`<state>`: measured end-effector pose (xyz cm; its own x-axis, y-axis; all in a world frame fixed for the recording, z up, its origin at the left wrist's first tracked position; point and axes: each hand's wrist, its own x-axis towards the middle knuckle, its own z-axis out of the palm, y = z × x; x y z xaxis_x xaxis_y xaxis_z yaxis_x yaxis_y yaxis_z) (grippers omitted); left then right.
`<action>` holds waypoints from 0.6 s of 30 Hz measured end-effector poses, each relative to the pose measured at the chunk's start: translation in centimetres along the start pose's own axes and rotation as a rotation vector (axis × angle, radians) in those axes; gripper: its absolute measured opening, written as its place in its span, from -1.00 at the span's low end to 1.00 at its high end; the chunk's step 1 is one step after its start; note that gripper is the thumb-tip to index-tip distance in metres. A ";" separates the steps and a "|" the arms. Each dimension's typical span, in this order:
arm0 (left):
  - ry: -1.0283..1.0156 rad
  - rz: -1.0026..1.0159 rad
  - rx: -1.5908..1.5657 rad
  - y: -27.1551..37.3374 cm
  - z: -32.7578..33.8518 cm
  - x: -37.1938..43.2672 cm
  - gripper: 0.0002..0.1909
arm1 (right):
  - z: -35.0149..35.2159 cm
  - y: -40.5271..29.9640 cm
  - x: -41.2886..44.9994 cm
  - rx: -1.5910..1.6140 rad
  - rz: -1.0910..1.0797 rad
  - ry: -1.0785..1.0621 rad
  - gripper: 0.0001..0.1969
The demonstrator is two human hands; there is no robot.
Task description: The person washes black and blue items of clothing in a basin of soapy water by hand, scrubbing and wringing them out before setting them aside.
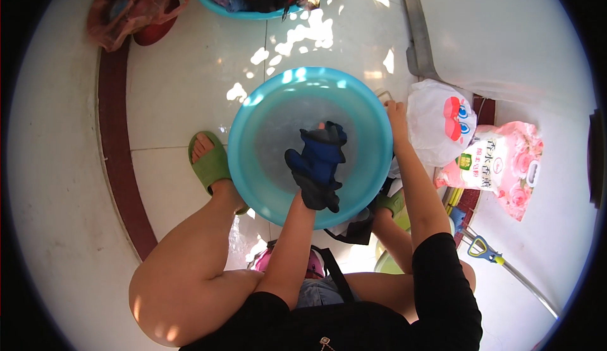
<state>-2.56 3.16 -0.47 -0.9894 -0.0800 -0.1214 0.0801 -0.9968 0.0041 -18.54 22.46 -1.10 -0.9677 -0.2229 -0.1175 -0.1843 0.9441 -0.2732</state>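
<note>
A blue and black cloth garment point(321, 161) hangs bunched over my left hand point(321, 125), above the bottom of a round turquoise basin point(244, 180). The cloth hides nearly all of that hand; a fingertip pokes out at its far end. Cloudy liquid seems to lie in the basin. My right hand point(397, 114) is at the basin's right rim, fingers bent, beside a white plastic bag point(427, 128) with a printed cartoon face. A thin, pale loop-like thing point(385, 94) is close to those fingertips; whether they grip it or the rim is unclear.
A second turquoise basin point(237, 13) full of clothes stands at the far side. A pink printed bag point(502, 166) leans at the right wall, near a metal-handled mop point(526, 282). A red plastic bag point(137, 7) is at far left. A large white appliance-like body point(498, 33) stands at right.
</note>
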 end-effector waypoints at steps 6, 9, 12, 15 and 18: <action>0.196 -0.032 -0.465 1.3 9.5 1.0 -0.14 | -1.1 0.3 -0.9 0.203 0.110 -0.224 -0.77; 0.204 -0.055 -0.670 2.0 9.7 1.1 -0.18 | -1.8 -0.2 -1.5 0.274 0.215 -0.049 -0.74; 0.160 -0.087 -0.548 2.5 9.6 0.4 -0.28 | -4.8 -1.3 -1.5 0.389 0.327 0.184 -0.69; 0.122 -0.101 -0.420 2.1 9.8 -0.3 -0.37 | -9.2 -3.8 -2.2 0.519 0.243 0.337 -0.74; 0.096 -0.066 -0.278 0.6 9.9 -1.3 -0.45 | -12.6 -9.1 -5.3 0.426 -0.100 0.039 -0.73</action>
<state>-2.45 2.66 9.53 -0.9786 -0.0008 -0.2058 0.0591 -0.9589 -0.2774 -13.88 18.05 14.01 -0.9561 -0.2908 -0.0370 -0.1976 0.7326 -0.6514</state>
